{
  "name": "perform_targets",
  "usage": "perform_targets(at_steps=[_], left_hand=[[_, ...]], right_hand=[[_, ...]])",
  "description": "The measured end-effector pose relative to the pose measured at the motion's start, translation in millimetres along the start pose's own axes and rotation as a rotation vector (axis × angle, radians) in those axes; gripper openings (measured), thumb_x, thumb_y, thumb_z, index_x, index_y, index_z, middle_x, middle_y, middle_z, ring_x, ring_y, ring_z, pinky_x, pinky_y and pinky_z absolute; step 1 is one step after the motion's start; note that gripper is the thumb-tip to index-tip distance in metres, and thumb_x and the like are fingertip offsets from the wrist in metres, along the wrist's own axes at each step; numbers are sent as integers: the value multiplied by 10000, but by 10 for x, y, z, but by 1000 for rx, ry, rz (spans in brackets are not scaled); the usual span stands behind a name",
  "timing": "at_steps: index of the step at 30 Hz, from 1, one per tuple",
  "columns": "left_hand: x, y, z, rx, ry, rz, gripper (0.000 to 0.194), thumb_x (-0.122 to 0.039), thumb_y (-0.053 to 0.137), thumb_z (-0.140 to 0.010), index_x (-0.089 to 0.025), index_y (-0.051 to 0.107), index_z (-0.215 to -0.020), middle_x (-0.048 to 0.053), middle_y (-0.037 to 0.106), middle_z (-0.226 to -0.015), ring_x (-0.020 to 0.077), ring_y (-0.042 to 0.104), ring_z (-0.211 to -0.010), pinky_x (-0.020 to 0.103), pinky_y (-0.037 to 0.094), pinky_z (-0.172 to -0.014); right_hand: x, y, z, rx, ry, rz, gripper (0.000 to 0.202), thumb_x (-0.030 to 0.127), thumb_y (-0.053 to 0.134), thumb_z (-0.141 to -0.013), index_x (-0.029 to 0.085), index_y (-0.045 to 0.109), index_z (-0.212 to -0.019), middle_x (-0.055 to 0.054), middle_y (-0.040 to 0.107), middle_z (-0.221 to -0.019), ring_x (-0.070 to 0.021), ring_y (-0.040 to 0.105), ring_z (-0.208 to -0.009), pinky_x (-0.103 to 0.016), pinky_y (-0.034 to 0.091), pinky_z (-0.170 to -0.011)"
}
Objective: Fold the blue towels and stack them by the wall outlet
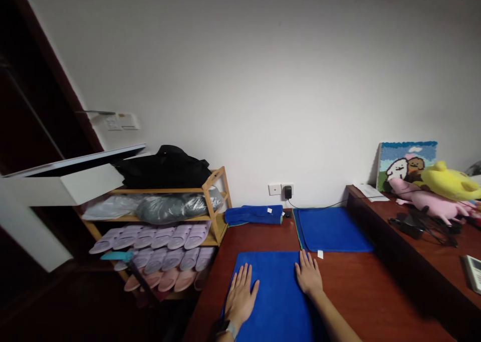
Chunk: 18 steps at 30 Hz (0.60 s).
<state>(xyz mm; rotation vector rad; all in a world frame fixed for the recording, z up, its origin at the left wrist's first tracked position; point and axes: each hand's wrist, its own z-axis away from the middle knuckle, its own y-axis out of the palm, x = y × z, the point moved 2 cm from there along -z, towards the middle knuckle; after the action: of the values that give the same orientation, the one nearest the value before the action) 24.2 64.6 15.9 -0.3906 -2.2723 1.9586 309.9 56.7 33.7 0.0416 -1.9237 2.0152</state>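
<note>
A blue cloth lies spread flat on the reddish-brown table in front of me. My left hand rests palm down on its left side, fingers stretched out, with a watch on the wrist. On the cloth's upper right edge lies my right hand, also flat with fingers extended. Behind it is a second blue cloth, folded flat, with a white tag at its front edge. A rolled or bunched blue cloth sits at the back left, against the wall.
A wooden rack on the left holds several slippers, plastic-wrapped items and a black bag. A charger is plugged into the wall, its cable running right. The raised desk at right bears plush toys and a dog picture.
</note>
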Motion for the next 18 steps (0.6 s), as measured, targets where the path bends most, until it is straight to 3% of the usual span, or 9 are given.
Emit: perform_targets(at_steps=[8, 11, 14, 18], left_hand=[[56, 68, -14, -10, -5, -8, 694, -588, 255, -1038, -190, 299, -1604, 71, 270, -1666, 261, 259, -1542, 493, 246, -1267], [-30, 46, -79, -57, 2, 15, 663, -535, 254, -1051, -179, 285, -1610, 79, 265, -1671, 253, 277, -1538, 480, 264, -1263], [-383, -17, -224, -84, 92, 63, 630, -490, 205, -1068, -182, 286, -1611, 60, 279, -1674, 231, 269, -1543, 455, 256, -1271], [-1134, 0, -476, 7, 285, 156, 645, -524, 151, -1069, -200, 305, -1605, 41, 325, -1662, 217, 275, -1542, 441, 252, -1273]], right_hand=[[-53, 153, -65, -34, -14, -9, 705, 437, 125, -1011, 61, 148, -1607, -65, 167, -1697, -224, 130, -1574, -413, 89, -1284], [-55, 167, -80, -47, -10, -21, 707, 437, 132, -1009, 59, 157, -1606, -68, 171, -1695, -225, 133, -1573, -409, 92, -1284], [-54, 159, -84, -57, -10, -37, 706, 432, 141, -1008, 56, 171, -1605, -75, 178, -1692, -230, 142, -1571, -411, 103, -1283], [-63, 150, -71, -60, -39, -5, 688, 394, 164, -1006, 44, 199, -1597, -98, 188, -1687, -244, 153, -1569, -423, 110, -1279]])
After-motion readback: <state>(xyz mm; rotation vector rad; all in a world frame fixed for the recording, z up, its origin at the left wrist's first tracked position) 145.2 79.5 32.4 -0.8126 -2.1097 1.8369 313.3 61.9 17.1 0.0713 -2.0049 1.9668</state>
